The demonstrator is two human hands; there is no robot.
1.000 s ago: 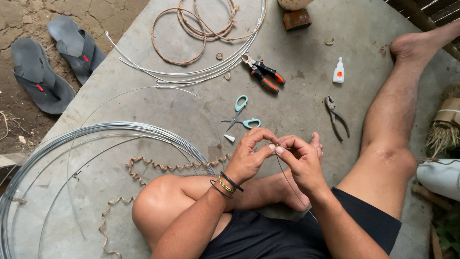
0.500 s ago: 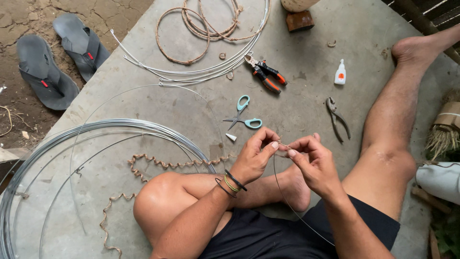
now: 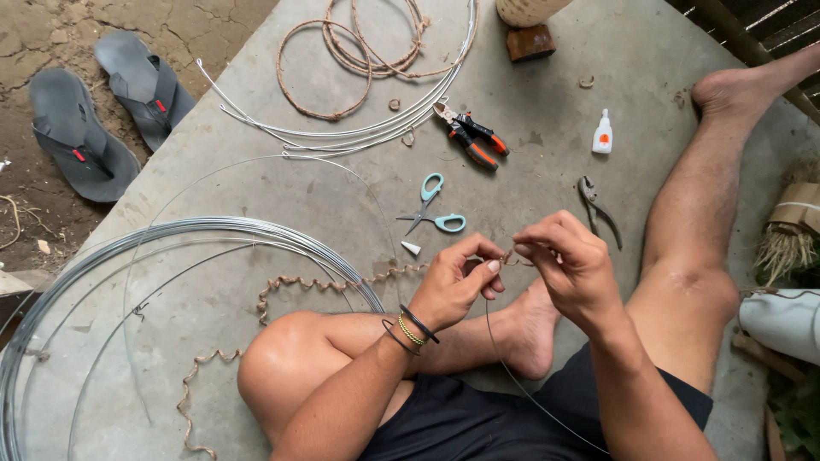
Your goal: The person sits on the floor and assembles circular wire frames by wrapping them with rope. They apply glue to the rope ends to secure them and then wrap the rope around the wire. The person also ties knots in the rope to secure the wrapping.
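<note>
My left hand (image 3: 459, 283) and my right hand (image 3: 571, 263) meet above my folded left leg, fingertips pinched together on a thin grey wire (image 3: 504, 367) that curves down toward my lap. A short bit of brown twisted cord (image 3: 507, 255) shows between the fingertips. More of this wavy brown cord (image 3: 295, 284) trails left across the concrete slab. Bracelets circle my left wrist.
Teal scissors (image 3: 433, 210), red-and-black cutters (image 3: 469, 137), grey pliers (image 3: 597, 207) and a small white glue bottle (image 3: 603, 132) lie ahead. A big coil of steel wire (image 3: 184, 230) lies left, rope-wrapped hoops (image 3: 359, 51) at the back, two sandals (image 3: 107, 107) on the dirt.
My right hand has drawn slightly right and up, and the thin wire now runs in a longer curve down to my lap. My left hand stays pinched in place.
</note>
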